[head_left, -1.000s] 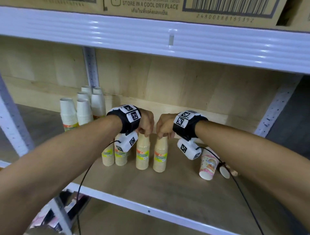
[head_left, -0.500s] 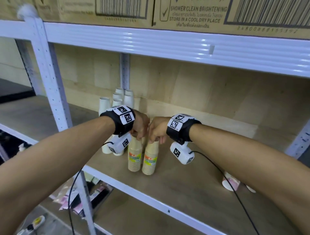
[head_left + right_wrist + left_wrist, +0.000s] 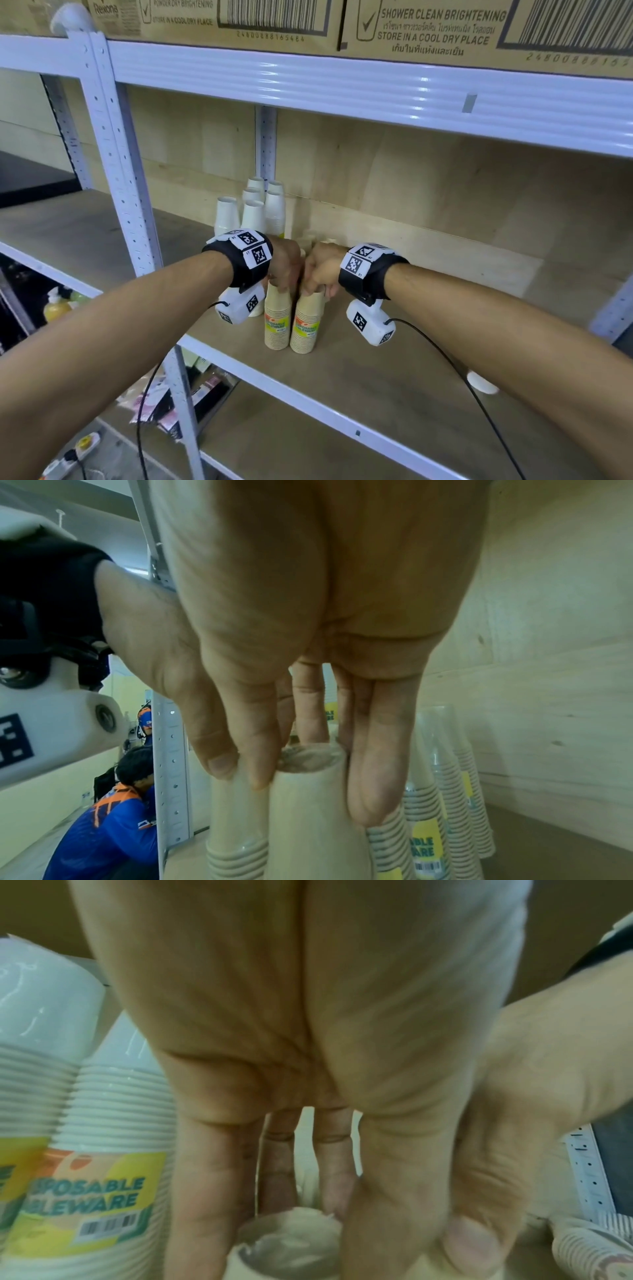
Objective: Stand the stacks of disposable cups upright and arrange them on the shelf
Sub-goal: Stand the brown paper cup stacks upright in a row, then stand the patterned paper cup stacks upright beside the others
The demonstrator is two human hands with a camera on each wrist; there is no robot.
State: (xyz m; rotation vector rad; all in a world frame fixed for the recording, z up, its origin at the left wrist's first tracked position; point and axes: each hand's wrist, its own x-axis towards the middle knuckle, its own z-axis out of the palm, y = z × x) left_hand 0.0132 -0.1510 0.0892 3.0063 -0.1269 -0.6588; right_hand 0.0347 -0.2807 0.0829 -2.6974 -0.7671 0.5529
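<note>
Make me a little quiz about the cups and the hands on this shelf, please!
1. True or false: the two brown cup stacks under the hands are lying flat.
2. What does the left hand hold? A) a box B) the top of a brown cup stack C) nothing
3. Fill in: the white cup stacks stand ____ the hands, near the back wall.

Key: 1 false, they stand upright. 2 B; the right hand grips the other stack's top. 3 behind.
</note>
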